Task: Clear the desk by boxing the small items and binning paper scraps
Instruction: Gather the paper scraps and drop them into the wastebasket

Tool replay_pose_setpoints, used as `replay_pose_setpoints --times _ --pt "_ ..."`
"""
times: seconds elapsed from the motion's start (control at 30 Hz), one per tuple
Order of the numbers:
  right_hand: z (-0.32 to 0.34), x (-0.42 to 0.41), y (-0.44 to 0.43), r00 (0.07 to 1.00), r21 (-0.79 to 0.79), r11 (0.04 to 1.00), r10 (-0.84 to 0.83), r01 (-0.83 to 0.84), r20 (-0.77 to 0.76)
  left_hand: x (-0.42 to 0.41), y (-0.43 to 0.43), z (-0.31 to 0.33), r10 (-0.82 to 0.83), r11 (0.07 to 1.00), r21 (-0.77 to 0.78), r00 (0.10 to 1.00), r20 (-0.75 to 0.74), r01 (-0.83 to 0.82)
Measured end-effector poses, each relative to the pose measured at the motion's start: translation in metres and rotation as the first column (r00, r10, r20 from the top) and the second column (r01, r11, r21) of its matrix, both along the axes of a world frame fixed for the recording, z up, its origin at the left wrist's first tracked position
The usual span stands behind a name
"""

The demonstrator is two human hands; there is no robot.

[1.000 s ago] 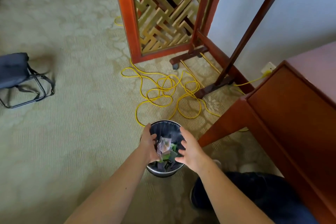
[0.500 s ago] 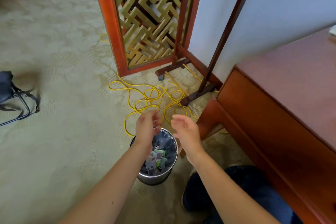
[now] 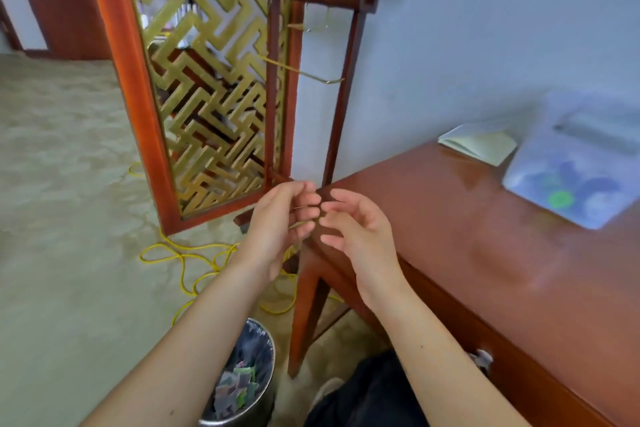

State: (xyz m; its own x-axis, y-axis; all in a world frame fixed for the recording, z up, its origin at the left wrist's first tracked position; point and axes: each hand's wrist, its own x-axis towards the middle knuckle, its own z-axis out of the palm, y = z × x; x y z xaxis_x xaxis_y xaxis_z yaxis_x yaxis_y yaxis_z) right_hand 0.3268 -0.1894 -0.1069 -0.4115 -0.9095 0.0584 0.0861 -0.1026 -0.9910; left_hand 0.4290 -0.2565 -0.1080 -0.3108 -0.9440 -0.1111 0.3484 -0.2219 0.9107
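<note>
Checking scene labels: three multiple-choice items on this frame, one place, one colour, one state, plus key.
1. Where does the bin stand? A) on a shelf B) on the carpet by the desk leg C) on a stool
2. What colour is the cable on the carpet? A) yellow B) black C) blue
3. What do the left hand and right hand hold? A) a pen B) the bin C) nothing
Key: 1 B, it sits on the floor beside the desk leg; 2 A, its loops are yellow; 3 C, both hands' fingers are loosely curled, empty.
</note>
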Motion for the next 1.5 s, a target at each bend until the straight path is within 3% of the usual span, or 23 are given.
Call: replay_pose_setpoints --times 0.33,0.6,0.77,1.0,1.27,1.5 --pt "0.045 -0.085 0.069 0.978 -0.163 0.967 -0.205 0.196 -0.04 -0.089 0.052 0.053 -0.247 0.963 -0.107 0.969 0.002 0.246" --pt "0.061 -0.161 0.136 0.911 -0.161 0.9 -0.411 0.405 -0.007 -0.184 0.101 0.07 -0.445 0.888 -0.114 0.895 0.032 0.446" --pt "0.066 -0.209 0.175 0.824 -0.128 0.822 -0.565 0.555 -0.051 -0.254 0.127 0.075 -0.609 0.784 -0.096 0.79 0.079 0.614" --pt "0.068 -0.262 0.228 0.63 -0.089 0.639 -0.768 0.764 -0.117 -0.333 0.161 0.074 -0.77 0.612 -0.101 0.62 0.153 0.785" --pt "0.057 -0.296 0.274 0.46 -0.01 0.472 -0.865 0.882 -0.202 -0.386 0.201 0.06 -0.812 0.482 -0.172 0.511 0.282 0.859" --pt "0.049 -0.324 0.308 0.408 0.047 0.415 -0.859 0.909 -0.31 -0.416 0.226 0.05 -0.789 0.392 -0.248 0.463 0.404 0.886"
